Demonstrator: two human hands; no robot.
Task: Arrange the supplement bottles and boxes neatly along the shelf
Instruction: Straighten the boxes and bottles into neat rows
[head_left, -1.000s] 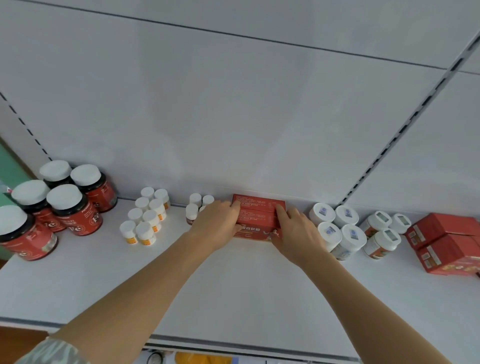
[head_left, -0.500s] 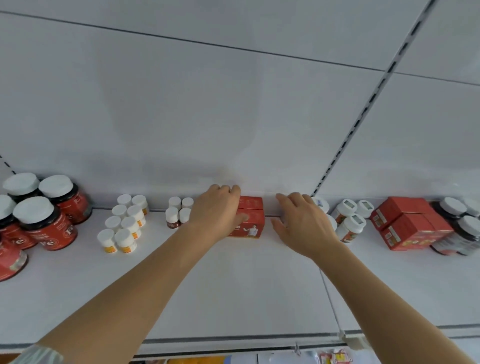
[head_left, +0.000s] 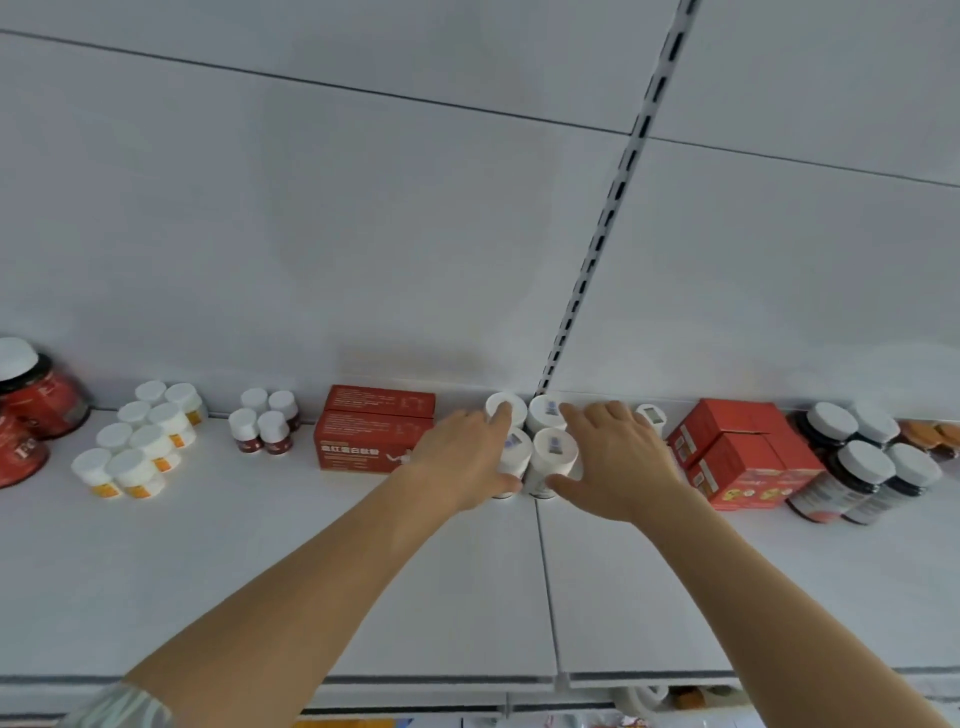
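Left hand and right hand spread open, cupped against either side of white-capped bottles (four visible between palms), none lifted. Bottles stood on shelf, just right of stacked red boxes; left hand touching boxes' right end.

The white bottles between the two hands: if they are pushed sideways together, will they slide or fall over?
The white bottles look taller than wide, so a push near the caps may tip them. The left hand and right hand flank the cluster, which probably steadies it. The shelf looks smooth, so low pushes likely slide them.
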